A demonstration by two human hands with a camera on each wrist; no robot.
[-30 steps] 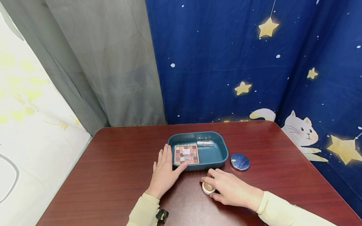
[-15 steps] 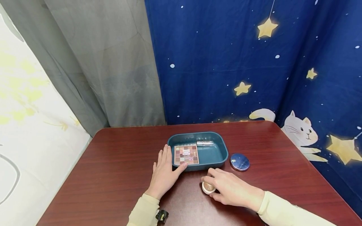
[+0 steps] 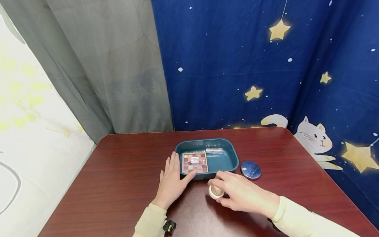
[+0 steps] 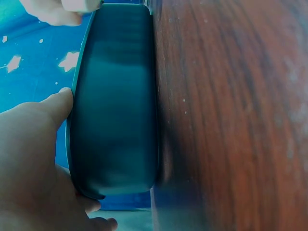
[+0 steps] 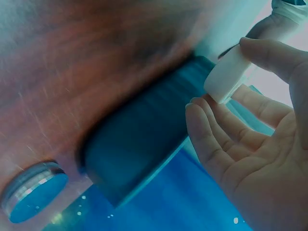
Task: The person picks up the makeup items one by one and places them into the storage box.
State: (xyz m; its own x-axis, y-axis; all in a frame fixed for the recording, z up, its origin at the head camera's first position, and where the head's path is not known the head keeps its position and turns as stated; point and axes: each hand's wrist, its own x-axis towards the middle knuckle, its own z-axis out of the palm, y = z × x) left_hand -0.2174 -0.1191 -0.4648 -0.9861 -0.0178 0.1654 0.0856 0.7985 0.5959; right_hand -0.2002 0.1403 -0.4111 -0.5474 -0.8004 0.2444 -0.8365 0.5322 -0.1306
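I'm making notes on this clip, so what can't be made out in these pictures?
- Part of the pot: covered by the right hand, head view.
- Rest of the pot: cut off by the top edge, left wrist view.
- Inside of the tray: hidden behind its wall, left wrist view.
- Print on the palette: too small, head view.

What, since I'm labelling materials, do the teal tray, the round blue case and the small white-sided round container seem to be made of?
Teal tray: probably moulded plastic, satin-looking, judging by its smooth walls and rounded corners.
Blue case: glossy top, silvery edge band; plastic or metal, I can't tell.
White-sided container: likely plastic, its side smooth and opaque.
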